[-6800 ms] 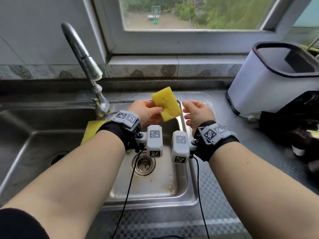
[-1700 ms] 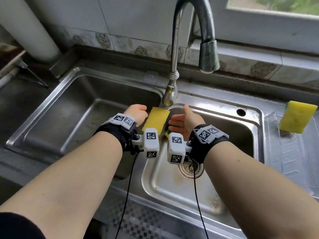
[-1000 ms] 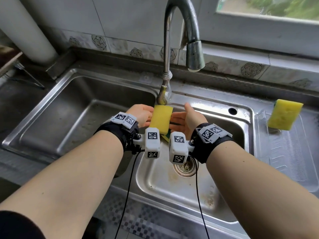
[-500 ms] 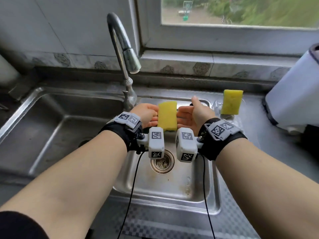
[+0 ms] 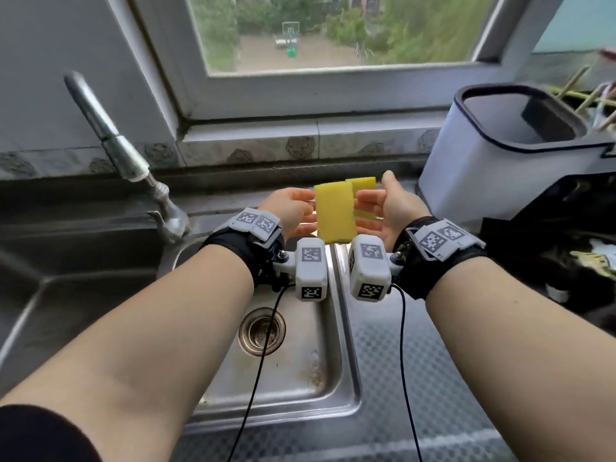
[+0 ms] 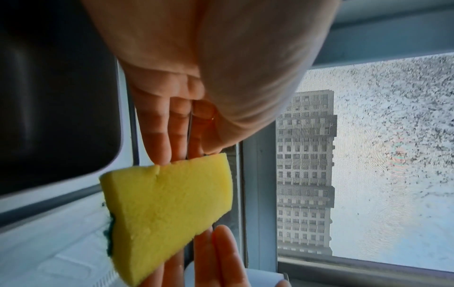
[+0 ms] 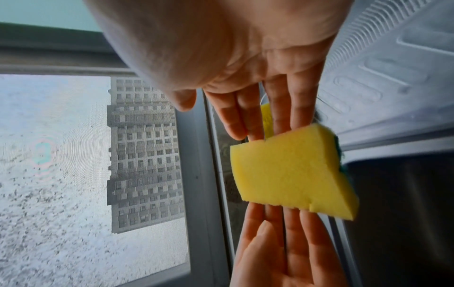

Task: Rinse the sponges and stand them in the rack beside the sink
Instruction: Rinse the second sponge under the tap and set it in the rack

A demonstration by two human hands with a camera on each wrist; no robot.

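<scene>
A yellow sponge (image 5: 335, 211) with a green scouring side stands upright in the air, pressed between my two flat hands above the right rim of the sink (image 5: 346, 328). My left hand (image 5: 295, 211) touches its left edge with straight fingers (image 6: 169, 136). The right hand (image 5: 375, 208) presses the opposite edge, its fingers (image 7: 282, 108) also straight. The same sponge shows in the left wrist view (image 6: 167, 213) and the right wrist view (image 7: 292, 174). A second yellow sponge (image 5: 361, 185) stands just behind it, at the clear ribbed rack (image 7: 380, 68), which my hands mostly hide in the head view.
The faucet (image 5: 113, 145) leans over the left basin. The drain (image 5: 261, 331) lies below my wrists. A tall white container (image 5: 493, 155) with a dark rim stands on the counter to the right, dark items beside it. The window sill runs along the back.
My hands have carried the sponge from the sink divider by the faucet to the right, and it now hangs in front of the standing sponge. The view has swung right with them.
</scene>
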